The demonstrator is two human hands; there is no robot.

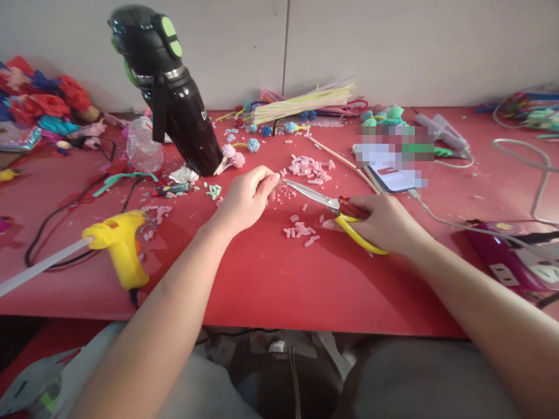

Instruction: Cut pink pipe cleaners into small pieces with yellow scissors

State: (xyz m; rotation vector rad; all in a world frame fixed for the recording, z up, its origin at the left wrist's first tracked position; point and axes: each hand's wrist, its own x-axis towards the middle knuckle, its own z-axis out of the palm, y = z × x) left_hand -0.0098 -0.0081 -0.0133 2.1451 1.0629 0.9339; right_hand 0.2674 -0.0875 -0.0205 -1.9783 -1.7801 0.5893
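Observation:
My right hand (379, 224) grips a pair of scissors (317, 196) with one yellow and one red handle. Its blades point left and their tips reach the fingertips of my left hand (253, 195). The left thumb and forefinger are pinched together; whatever lies between them is too small to make out. Around the blades lie short cut pink pieces (308, 167), fuzzy like pipe cleaner. A smaller group of pink pieces (301, 228) rests nearer me, below the blades. One long pale pink pipe cleaner (343, 163) stretches behind the scissors toward the phone.
At left lie a yellow glue gun (117, 241) and its cord. A tall black bottle (174, 99) stands behind my left hand. Pipe cleaners (305, 105) are bundled at the back. A phone (386, 171) on a cable and a purple power strip (506, 256) are at right.

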